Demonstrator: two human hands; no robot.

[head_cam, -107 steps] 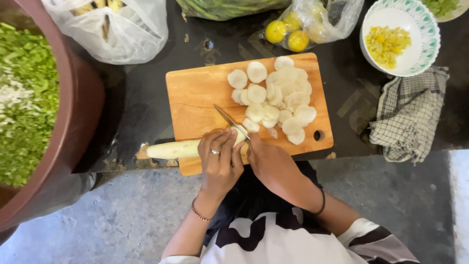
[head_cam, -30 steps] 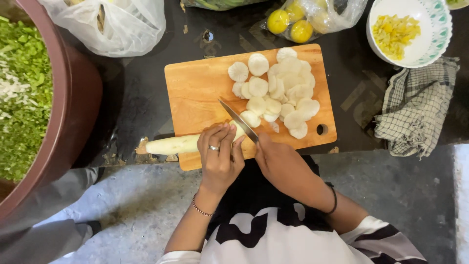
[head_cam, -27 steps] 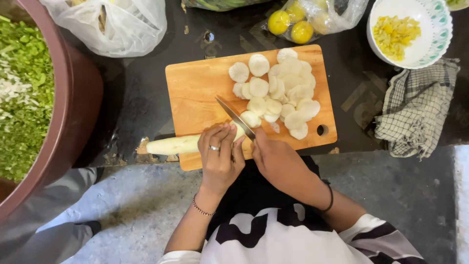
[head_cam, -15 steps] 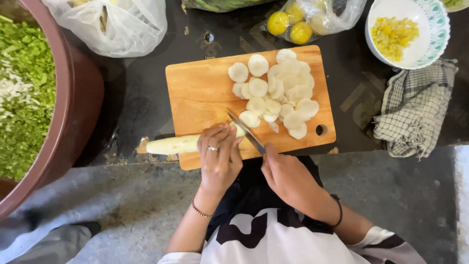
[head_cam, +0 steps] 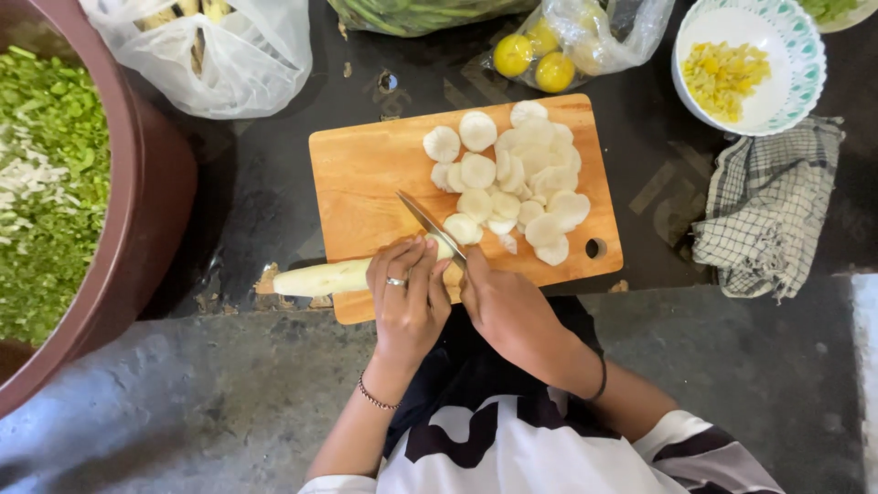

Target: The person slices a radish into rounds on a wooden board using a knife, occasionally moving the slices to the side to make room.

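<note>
A: What do your hands hold in this view?

B: My left hand (head_cam: pixel 407 295) lies curled over the pale peeled root (head_cam: pixel 322 277), fingers pressed down on its cut end at the near edge of the wooden cutting board (head_cam: pixel 366 178). My right hand (head_cam: pixel 498 297) is closed around the handle of the knife (head_cam: pixel 430 227), whose blade slants across the board and meets the root just beside my left fingertips.

A: Where does the root lie?

B: Crosswise, its uncut length jutting off the board's left edge over the dark counter (head_cam: pixel 265 187).

A: And around the board?

B: Round white slices (head_cam: pixel 512 178) are heaped on its right half. Beyond: a checked cloth (head_cam: pixel 766 215), a bowl of yellow bits (head_cam: pixel 748 64), a bag of yellow fruit (head_cam: pixel 567 41), a tub of chopped greens (head_cam: pixel 137 183).
</note>
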